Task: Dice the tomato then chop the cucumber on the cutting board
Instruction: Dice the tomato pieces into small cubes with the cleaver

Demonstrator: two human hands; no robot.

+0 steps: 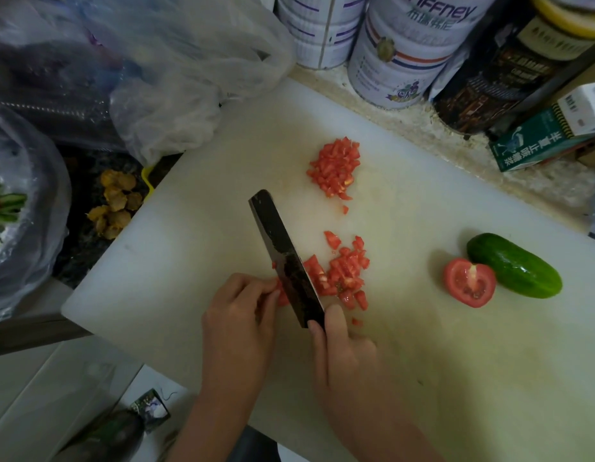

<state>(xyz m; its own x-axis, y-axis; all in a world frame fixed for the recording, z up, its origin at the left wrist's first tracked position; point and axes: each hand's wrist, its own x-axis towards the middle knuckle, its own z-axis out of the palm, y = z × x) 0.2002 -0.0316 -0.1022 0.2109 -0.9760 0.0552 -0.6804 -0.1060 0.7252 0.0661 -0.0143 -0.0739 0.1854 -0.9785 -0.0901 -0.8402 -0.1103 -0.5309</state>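
1. Lay across the counter at a slant: a white cutting board [406, 345], stained faintly yellow.
2. Gripped a dark cleaver [286, 258] at the handle end in the right hand [348, 358], fingers clamped round it, blade pointing to the far left.
3. Pinched a small remnant of tomato [282, 296] against the left face of the blade with the left hand [241, 323], fingertips curled together on it.
4. Sat just right of the blade, touching it: a loose scatter of diced tomato [346, 275].
5. Rested farther back on the board, well apart from the blade: a tidier pile of dice [336, 168].
6. Waited at the right of the board, cut face up: 1 tomato half [469, 283].
7. Lay whole and uncut just beyond the half, touching or nearly touching it: 1 cucumber [514, 265].
8. Stood along the far edge of the counter: 2 white tins [399, 51], a dark package [489, 81] and a green box [536, 145].
9. Slumped at the far left, overlapping the board's corner: clear plastic bags [162, 81].
10. Sat off the board's left edge: some yellow-brown lumps [117, 205], too dim to identify.
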